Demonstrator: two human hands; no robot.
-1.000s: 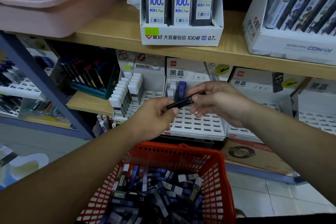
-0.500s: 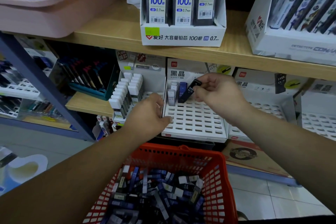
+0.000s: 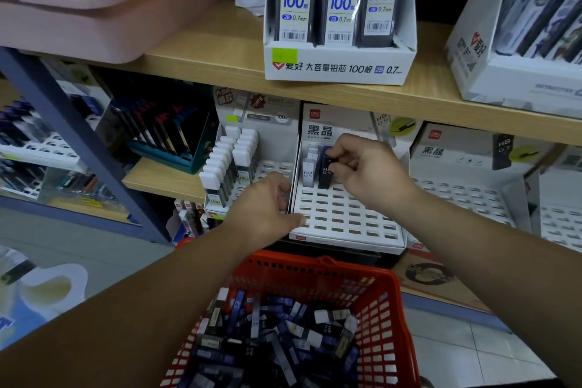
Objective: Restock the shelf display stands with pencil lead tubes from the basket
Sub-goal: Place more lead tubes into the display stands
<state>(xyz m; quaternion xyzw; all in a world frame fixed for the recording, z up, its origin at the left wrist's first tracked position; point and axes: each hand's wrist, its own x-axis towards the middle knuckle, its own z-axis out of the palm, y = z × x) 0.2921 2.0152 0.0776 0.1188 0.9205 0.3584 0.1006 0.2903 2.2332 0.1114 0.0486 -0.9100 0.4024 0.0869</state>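
Note:
A white slotted display stand sits on the lower shelf, with a few lead tubes standing in its back left corner. My right hand pinches the top of a black lead tube, which stands upright in a slot beside a clear tube. My left hand rests on the stand's left front edge, thumb on the slotted face, holding nothing. Below, an orange basket is full of loose lead tubes.
A stand with white-capped tubes is to the left. Another slotted stand lies to the right. The upper wooden shelf carries a box of 100-lead packs, a pink tray and a white box.
My right hand took the black tube from my left hand, carried it up to the stand's back rows and set it upright in a slot. My left hand dropped to the stand's edge.

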